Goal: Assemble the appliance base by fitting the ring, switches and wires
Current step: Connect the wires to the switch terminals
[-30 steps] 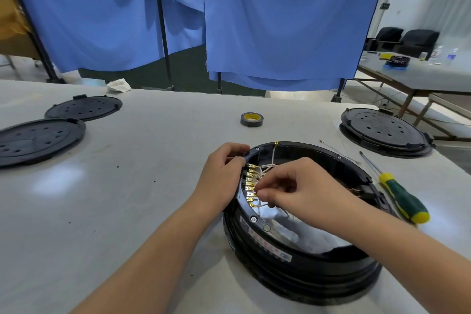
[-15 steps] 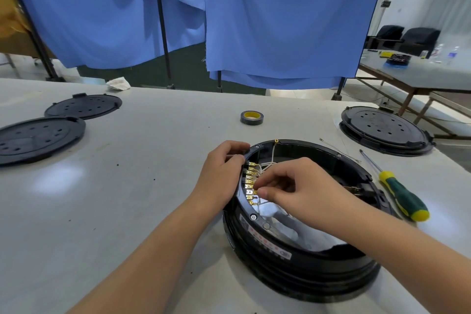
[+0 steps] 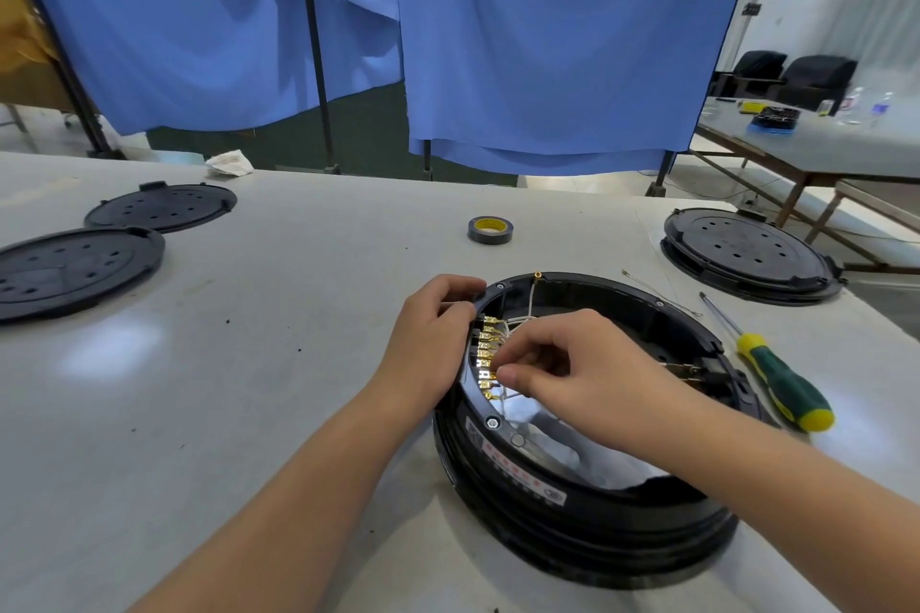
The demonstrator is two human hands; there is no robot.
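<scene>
Base (image 3: pixel 572 513) near table's front right edge. Gold terminals (image 3: pixel 487 353) run front-to-back along its left inner wall. Right hand (image 3: pixel 587 373) nearer, fingertips pinching white wire (image 3: pixel 513 329) beside terminals. Left hand (image 3: pixel 433 343) grips rim.

The appliance base (image 3: pixel 572 508) is black plastic with a semi-gloss sheen; a printed paper-like label sits on its wall at 7 o'clock. Inside, at 9 o'clock, a row of terminals (image 3: pixel 487 353) shows bright brass-coloured metal, joined by thin pale wires (image 3: pixel 517 321). The table (image 3: pixel 249 388) surface is pale, smooth and faintly reflective. The screwdriver (image 3: pixel 776 373), at 3 o'clock of the base, has a shiny metal shaft and a green-and-yellow plastic handle. The curtains (image 3: pixel 547 40) are matt blue cloth.
</scene>
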